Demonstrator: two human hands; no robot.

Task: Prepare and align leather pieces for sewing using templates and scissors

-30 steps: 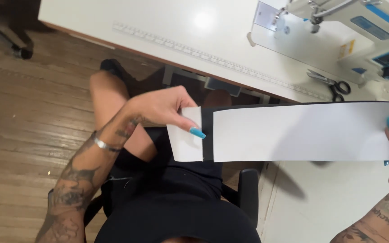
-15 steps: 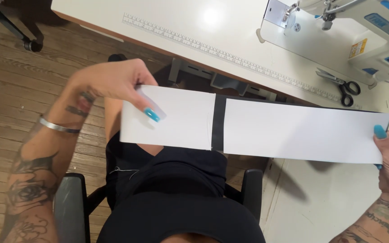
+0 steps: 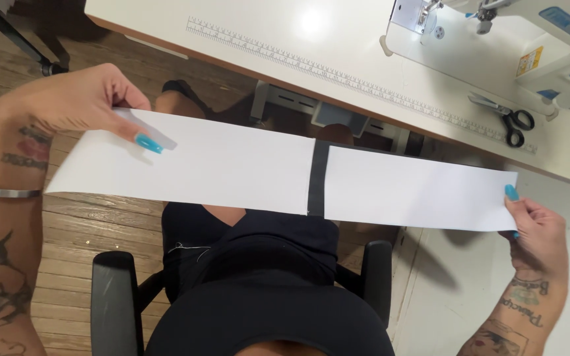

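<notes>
So the left hand [image 3: 67, 102] is pinching one end of a long white strip [image 3: 232, 165] and the right hand [image 3: 539, 227] pinches the other end, stretching it flat over the lap. A black band [image 3: 318, 178] crosses it near the middle. Beyond sits the desk [image 3: 338, 46] with scissors [image 3: 512, 122] and a sewing machine [image 3: 496, 33].

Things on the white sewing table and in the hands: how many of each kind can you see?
White paper strip with a black band, held between left hand and right hand: 1
Sewing machine: 1
Black-handled scissors: 1
Printed ruler scale along the table edge: 1
Total: 4
</notes>
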